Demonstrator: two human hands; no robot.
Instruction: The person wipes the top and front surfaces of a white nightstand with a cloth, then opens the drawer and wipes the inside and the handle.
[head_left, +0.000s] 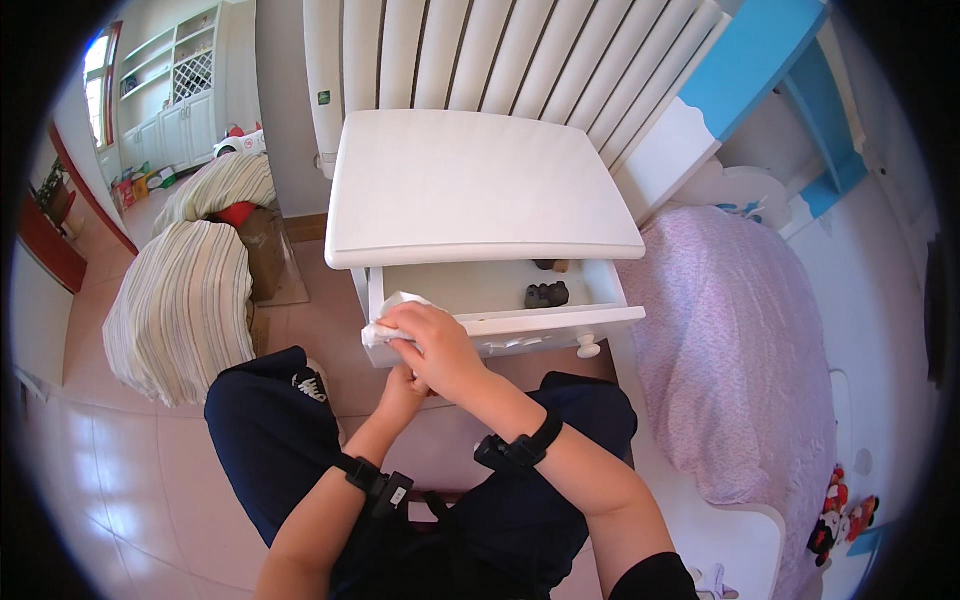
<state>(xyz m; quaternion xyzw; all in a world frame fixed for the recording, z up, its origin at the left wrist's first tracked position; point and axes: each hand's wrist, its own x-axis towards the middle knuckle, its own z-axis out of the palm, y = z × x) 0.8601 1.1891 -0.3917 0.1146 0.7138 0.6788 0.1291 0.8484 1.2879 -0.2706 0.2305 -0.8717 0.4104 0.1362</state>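
Observation:
A white nightstand (487, 187) stands before me with its drawer (555, 321) pulled out. My right hand (435, 345) grips a crumpled white cloth or tissue (386, 330) against the left end of the drawer front's top edge. Below it, my left hand (409, 386) is at the drawer front, partly hidden by the right hand; its fingers cannot be made out well. Inside the drawer lies a small dark figurine (547, 295), with a brown and black object (551, 265) behind it, partly under the top. A round white knob (588, 346) is on the drawer front.
A white radiator (472, 60) rises behind the nightstand. To the right is a bed with a lilac cover (735, 352). On the left, striped fabric (180, 315) drapes over something beside a cardboard box (264, 251). My knees flank the drawer from below.

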